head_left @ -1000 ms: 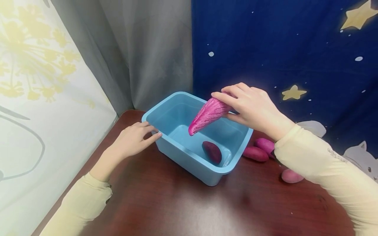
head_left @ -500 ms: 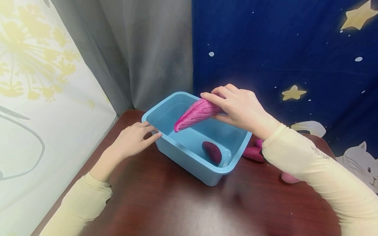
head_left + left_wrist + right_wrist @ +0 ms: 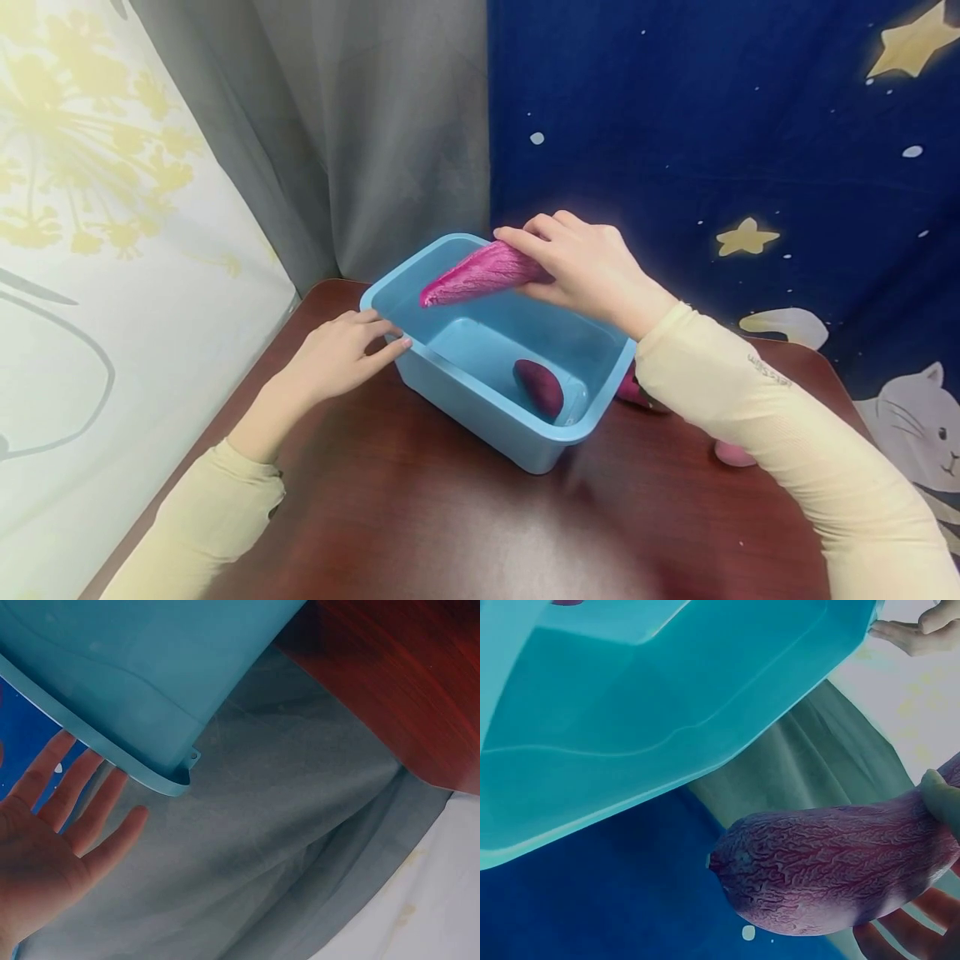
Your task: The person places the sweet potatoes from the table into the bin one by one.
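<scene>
A blue bin (image 3: 480, 396) stands on the table, with a dark purple sweet potato (image 3: 540, 387) lying on its floor. My right hand (image 3: 585, 267) grips a long, wrinkled pink-purple sweet potato (image 3: 483, 273) above the bin; its narrow end points left. In the right wrist view this sweet potato (image 3: 832, 862) shows its blunt end, with the fingers and thumb around the other part. My left hand (image 3: 330, 354) touches the bin's left rim, fingers extended; in the left wrist view the fingertips of the left hand (image 3: 56, 832) meet the rim (image 3: 112, 754).
Right of the bin, another sweet potato (image 3: 637, 393) is partly covered by the right sleeve, and a pink one (image 3: 733, 453) lies farther right. Behind the brown table (image 3: 450, 517) hang a grey curtain (image 3: 405, 125) and a blue star-patterned one (image 3: 637, 100).
My right hand has moved left over the bin with the long sweet potato, whose narrow end has swung upward. The sleeve now covers more of the sweet potatoes at right. My left hand has stayed put.
</scene>
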`<state>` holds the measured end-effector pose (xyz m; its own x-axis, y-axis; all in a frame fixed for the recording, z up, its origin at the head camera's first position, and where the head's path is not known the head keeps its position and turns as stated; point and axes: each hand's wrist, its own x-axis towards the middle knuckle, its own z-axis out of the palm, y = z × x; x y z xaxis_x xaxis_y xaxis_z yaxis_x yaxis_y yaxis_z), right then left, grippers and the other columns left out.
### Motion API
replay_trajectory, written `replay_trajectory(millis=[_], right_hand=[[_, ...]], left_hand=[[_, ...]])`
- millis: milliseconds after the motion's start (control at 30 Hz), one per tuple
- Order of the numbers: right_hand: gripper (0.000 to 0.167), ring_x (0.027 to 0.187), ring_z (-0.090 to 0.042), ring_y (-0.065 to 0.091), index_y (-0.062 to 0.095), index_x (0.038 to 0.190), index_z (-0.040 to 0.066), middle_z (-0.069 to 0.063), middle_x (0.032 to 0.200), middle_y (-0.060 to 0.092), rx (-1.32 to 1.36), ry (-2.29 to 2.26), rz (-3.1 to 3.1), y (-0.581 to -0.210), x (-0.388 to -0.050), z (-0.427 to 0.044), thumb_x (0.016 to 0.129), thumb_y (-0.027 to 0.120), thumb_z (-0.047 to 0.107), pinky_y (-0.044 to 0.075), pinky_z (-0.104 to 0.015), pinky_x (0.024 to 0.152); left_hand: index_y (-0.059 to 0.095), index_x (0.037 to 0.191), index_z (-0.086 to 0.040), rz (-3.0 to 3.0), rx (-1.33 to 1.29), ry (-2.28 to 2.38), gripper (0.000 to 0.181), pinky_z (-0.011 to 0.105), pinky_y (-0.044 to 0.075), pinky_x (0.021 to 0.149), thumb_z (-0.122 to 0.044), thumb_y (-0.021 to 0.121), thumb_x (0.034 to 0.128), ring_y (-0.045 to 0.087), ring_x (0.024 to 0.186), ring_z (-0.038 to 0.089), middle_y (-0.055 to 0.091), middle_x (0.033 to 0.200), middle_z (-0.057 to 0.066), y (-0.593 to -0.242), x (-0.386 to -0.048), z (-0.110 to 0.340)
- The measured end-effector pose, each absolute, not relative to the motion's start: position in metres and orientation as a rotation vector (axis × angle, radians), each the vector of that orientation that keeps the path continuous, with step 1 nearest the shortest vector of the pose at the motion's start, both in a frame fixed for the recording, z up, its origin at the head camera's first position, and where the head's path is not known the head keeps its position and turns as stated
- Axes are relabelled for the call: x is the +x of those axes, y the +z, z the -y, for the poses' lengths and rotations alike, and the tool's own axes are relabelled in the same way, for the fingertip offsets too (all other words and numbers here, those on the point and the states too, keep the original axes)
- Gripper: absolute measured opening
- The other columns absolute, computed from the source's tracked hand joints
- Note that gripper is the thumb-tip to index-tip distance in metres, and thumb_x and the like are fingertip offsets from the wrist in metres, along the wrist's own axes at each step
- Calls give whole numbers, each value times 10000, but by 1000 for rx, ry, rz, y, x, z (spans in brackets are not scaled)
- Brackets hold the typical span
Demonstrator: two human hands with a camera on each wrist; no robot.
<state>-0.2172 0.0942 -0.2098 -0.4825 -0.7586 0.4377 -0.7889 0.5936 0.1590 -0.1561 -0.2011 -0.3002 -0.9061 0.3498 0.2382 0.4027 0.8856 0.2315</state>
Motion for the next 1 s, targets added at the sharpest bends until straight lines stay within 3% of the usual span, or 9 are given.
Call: replay_trajectory(millis=[400, 1000], right_hand=[[648, 869, -198, 487, 455, 1276, 231, -31, 1010, 545, 1113, 61, 2554, -218, -228, -81, 705, 706, 405, 440, -338, 583], [647, 846, -208, 487, 449, 1273, 216, -46, 991, 536, 1063, 21, 2707, -232, -245, -61, 713, 685, 439, 430, -373, 634]], left_hand=[[656, 1017, -127, 2859, -576, -415, 349, 455, 456, 687, -409, 545, 844, 521, 919, 255, 594, 961, 34, -302, -159, 202], [652, 1012, -117, 2855, -587, -411, 347, 458, 453, 680, -402, 553, 841, 521, 917, 259, 595, 966, 49, -303, -159, 204]])
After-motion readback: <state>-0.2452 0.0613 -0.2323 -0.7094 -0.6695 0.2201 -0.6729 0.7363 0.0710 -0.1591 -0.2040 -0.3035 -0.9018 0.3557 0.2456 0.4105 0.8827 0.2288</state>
